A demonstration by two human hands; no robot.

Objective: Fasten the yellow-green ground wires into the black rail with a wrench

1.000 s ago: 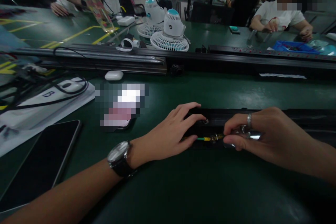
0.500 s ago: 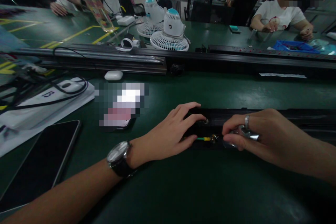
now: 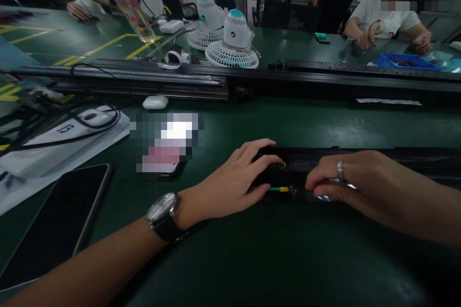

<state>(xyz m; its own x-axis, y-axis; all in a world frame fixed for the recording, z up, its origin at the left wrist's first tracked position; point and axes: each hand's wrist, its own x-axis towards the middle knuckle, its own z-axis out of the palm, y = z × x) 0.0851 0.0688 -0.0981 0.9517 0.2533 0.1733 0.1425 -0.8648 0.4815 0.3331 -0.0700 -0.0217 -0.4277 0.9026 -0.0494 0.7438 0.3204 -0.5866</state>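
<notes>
A long black strip housing (image 3: 396, 160) lies across the green table in front of me. My left hand (image 3: 237, 180), a watch on its wrist, rests over the housing's left end with fingers curved on it, thumb beside a green-and-yellow wire (image 3: 280, 189). My right hand (image 3: 356, 182), wearing a ring, is closed around a small shiny metal tool (image 3: 324, 196) held at the terminal where the wire ends.
A dark tablet (image 3: 54, 225) lies at the near left, with white paper and black cables (image 3: 65, 139) behind it. A white earbud case (image 3: 155, 102) sits before a black rail (image 3: 230, 84). Two small fans (image 3: 232, 45) stand beyond. Other people sit at far tables.
My right hand has rolled downward over the metal tool, hiding most of it. My left hand has stayed put on the housing.
</notes>
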